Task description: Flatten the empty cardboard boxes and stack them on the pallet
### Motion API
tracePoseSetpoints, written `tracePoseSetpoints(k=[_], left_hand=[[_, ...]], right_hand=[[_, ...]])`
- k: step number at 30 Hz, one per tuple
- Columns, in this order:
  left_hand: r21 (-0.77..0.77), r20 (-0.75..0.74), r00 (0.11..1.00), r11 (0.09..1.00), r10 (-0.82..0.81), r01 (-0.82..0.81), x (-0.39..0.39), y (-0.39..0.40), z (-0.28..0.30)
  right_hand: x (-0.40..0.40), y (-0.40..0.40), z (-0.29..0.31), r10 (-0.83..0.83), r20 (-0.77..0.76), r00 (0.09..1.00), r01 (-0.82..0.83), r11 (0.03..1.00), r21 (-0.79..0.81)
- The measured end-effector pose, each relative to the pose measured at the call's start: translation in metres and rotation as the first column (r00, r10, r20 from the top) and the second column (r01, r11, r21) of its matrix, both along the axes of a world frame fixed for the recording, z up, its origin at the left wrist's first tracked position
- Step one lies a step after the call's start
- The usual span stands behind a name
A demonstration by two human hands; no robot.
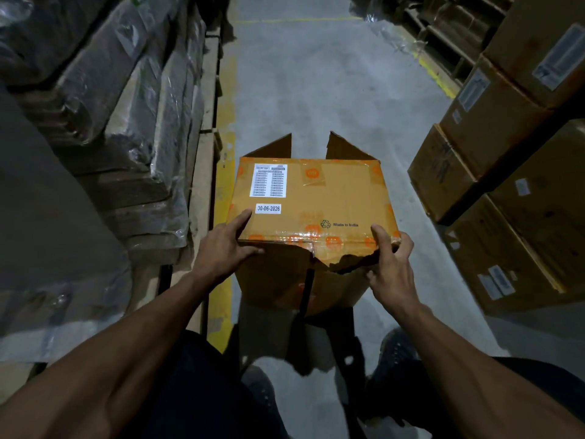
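Cardboard box point(311, 201), taped, near edge torn, far flaps open

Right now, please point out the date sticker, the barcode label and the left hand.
date sticker point(268, 208), head view, middle of the sticker
barcode label point(268, 180), head view, middle of the label
left hand point(223, 245), head view, back of the hand
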State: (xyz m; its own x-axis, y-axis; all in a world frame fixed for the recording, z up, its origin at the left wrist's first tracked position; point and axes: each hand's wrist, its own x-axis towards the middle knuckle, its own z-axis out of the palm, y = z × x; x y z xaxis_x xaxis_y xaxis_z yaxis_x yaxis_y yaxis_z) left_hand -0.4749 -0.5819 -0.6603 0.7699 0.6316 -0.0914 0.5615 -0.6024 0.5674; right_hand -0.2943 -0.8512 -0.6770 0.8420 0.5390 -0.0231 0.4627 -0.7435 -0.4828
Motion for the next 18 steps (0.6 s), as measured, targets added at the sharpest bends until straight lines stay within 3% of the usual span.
tracePoseSetpoints(k=[8, 13, 18], left_hand=[[-0.008, 0.113, 0.992, 0.999, 0.053, -0.052, 0.005, 0.007, 0.069], [0.082, 0.065, 0.992, 0.99, 0.112, -0.117, 0.017, 0.013, 0.114], [0.003, 0.101, 0.967, 0.972, 0.232, -0.234, 0.028, -0.004, 0.092]], right_hand=[[0.006, 0.005, 0.045, -0.046, 0.093, 0.995, 0.034, 0.992, 0.119], [0.01, -0.002, 0.091, -0.134, 0.013, 0.991, 0.124, 0.946, 0.301], [0.016, 0.0, 0.079, -0.162, -0.091, 0.983, 0.181, 0.947, 0.265]])
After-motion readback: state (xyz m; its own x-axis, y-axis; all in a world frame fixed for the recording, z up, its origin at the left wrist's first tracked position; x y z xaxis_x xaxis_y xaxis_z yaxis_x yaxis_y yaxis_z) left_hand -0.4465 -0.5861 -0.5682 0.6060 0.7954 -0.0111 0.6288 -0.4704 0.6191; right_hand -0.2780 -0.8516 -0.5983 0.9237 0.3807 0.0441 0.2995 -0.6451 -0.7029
